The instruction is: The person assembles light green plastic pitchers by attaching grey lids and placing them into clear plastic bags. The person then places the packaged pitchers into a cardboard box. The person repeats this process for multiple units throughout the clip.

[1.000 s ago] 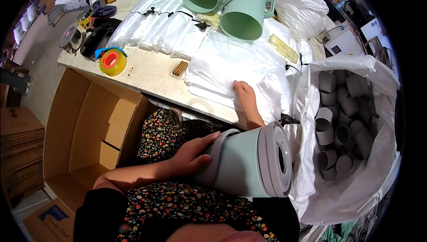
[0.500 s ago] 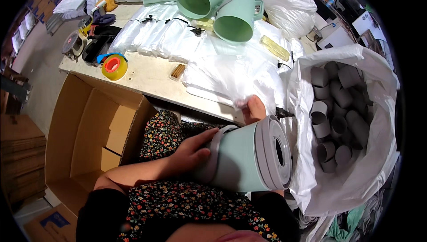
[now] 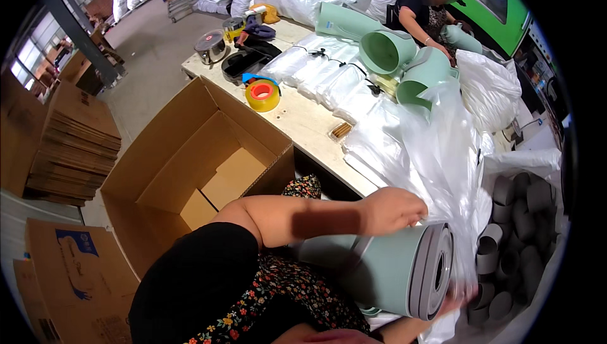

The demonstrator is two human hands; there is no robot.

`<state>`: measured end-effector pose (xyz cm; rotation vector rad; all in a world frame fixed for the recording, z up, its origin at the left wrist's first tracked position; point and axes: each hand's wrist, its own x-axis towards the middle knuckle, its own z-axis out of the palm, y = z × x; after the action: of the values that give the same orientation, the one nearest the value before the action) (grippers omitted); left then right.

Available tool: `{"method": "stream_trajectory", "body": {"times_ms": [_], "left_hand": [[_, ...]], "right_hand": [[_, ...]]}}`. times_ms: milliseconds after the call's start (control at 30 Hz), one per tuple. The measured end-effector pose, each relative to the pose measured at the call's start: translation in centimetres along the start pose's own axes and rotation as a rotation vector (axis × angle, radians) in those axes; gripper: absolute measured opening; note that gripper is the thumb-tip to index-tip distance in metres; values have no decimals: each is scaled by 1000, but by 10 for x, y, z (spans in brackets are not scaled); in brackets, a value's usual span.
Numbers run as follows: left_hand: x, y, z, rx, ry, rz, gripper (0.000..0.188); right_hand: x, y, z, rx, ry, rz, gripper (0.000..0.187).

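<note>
A mint-green cylindrical canister with a grey rim lies on its side over my lap, its round grey end with a central hole facing right. My left hand is closed just above the canister, fingertips pinched at the edge of a thin clear plastic bag. The bag is stretched upright, hanging from over the table down past the canister's grey end. Low on the right, my right hand is beside that end, against the bag; motion blur and the film hide its fingers.
An open cardboard box stands at my left. The table holds stacked plastic bags, green jugs and a yellow tape roll. At right, a white sack contains grey cylinders. A co-worker works at the far side.
My view has swung left. The right hand has pulled the plastic bag up off the pile and down beside the canister. My left hand has left the canister's side for the bag.
</note>
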<state>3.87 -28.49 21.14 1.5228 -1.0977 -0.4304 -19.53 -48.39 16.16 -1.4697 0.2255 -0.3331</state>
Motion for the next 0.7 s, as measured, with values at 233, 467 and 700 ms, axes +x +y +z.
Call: {"method": "stream_trajectory", "body": {"times_ms": [233, 467, 700], "left_hand": [[-27, -66, 17, -163, 420, -169, 8], [-187, -119, -17, 628, 252, 80, 26], [-163, -49, 4, 616, 253, 302, 45]], "right_hand": [[-49, -1, 24, 121, -158, -58, 37], [-81, 133, 85, 88, 271, 442, 35], [-27, 62, 158, -998, -547, 259, 31]]}}
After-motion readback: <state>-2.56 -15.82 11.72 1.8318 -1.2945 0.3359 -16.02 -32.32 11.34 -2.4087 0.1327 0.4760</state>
